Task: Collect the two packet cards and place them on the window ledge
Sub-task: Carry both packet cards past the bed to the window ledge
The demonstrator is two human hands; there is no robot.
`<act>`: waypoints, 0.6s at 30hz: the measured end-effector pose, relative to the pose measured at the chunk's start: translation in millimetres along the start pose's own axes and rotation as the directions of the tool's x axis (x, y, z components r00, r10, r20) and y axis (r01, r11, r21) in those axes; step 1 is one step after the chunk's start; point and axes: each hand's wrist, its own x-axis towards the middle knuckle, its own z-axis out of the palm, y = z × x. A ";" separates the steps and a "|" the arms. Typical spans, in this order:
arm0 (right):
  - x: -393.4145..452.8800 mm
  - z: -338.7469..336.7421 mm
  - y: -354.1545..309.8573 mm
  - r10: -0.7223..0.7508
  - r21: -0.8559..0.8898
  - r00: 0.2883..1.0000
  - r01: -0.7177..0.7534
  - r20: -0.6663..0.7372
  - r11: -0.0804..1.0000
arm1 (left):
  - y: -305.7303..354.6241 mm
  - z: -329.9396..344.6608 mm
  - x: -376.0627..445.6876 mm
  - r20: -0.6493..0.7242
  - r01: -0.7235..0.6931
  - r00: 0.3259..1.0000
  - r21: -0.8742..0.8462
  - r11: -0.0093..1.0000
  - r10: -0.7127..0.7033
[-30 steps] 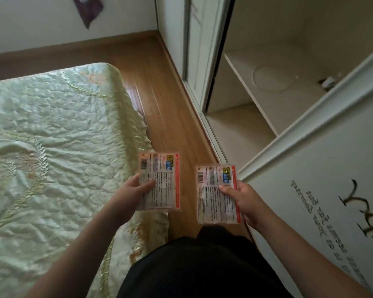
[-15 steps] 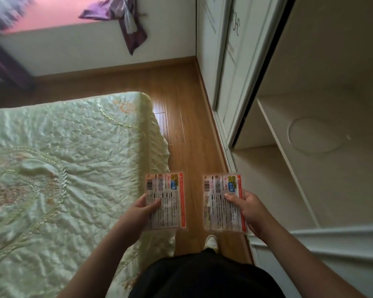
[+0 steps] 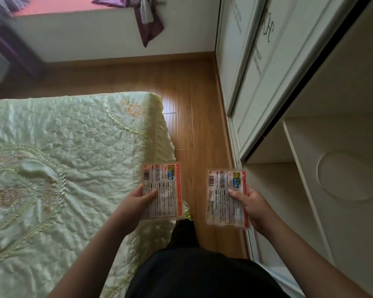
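I hold two packet cards, orange-edged with printed text and a barcode. My left hand (image 3: 136, 203) grips the left packet card (image 3: 166, 186) by its left edge, over the corner of the bed. My right hand (image 3: 254, 205) grips the right packet card (image 3: 222, 203) by its right edge, over the wooden floor. Both cards face up towards me, side by side and apart. The window ledge (image 3: 58, 6) is a pinkish-red surface far ahead at the top left, above a white wall.
A bed with a pale green quilted cover (image 3: 63, 158) fills the left. A white wardrobe (image 3: 256, 61) with an open shelf compartment (image 3: 342, 179) lines the right. A strip of wooden floor (image 3: 194, 104) runs between them. Purple cloth (image 3: 149, 20) hangs from the ledge.
The view has moved forward and tilted up, bringing the ledge and far wall into sight. Both hands still hold the cards, which have drifted slightly further apart.
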 end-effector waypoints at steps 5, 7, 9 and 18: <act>67.8 14.3 -65.5 -0.001 -0.026 1.000 0.000 -0.017 1.000 | 45.1 -22.9 60.9 -0.016 -0.006 1.000 -0.049 0.999 0.005; 93.4 19.7 -97.4 -0.008 -0.036 1.000 0.007 -0.017 0.999 | 66.4 -30.1 82.2 -0.007 -0.010 1.000 -0.066 0.998 0.010; 115.2 25.4 -124.0 -0.012 -0.061 1.000 0.012 0.001 0.998 | 88.6 -35.3 103.4 0.006 -0.014 1.000 -0.061 0.998 0.014; 212.5 31.3 -192.6 -0.009 -0.170 0.999 0.015 0.032 0.985 | 186.2 -33.8 201.0 0.001 -0.044 0.999 0.066 0.997 0.044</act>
